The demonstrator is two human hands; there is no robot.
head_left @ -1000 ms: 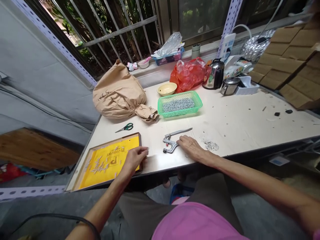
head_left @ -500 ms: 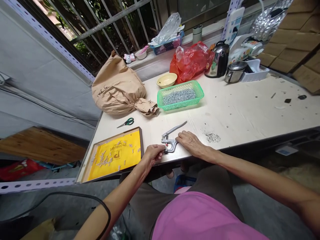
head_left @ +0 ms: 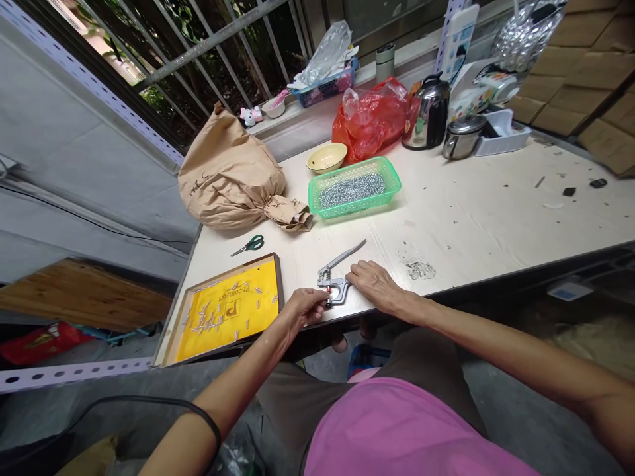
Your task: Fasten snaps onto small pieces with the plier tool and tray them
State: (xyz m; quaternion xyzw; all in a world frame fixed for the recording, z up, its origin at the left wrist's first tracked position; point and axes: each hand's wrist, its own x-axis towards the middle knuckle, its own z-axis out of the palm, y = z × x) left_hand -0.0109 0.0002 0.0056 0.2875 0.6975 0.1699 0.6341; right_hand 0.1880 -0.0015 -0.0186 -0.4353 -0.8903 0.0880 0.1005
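Observation:
Metal snap-fastener pliers [head_left: 339,291] lie near the table's front edge, their upper lever raised and a spring and a small red part showing at the jaw. My right hand [head_left: 376,284] is closed at the right end of their frame, fingers curled over the lower handle, which it hides. At the jaw's left side, my left hand [head_left: 308,307] is pinched, thumb and fingertips together. Whatever sits in that pinch is too small to make out. Left of it, a shallow tray [head_left: 280,284] with a yellow printed lining [head_left: 258,320] holds many small metallic pieces.
Behind the pliers stands a green basket [head_left: 397,182] full of small metal parts. Green-handled scissors [head_left: 254,242] lie behind the tray. Farther back are a tied brown sack [head_left: 231,175], a cream bowl [head_left: 326,158], a red plastic bag [head_left: 370,122] and a kettle [head_left: 430,112].
The whole view has shifted slightly with the head. Both hands stay at the pliers in nearly the same pose, and the lever remains raised.

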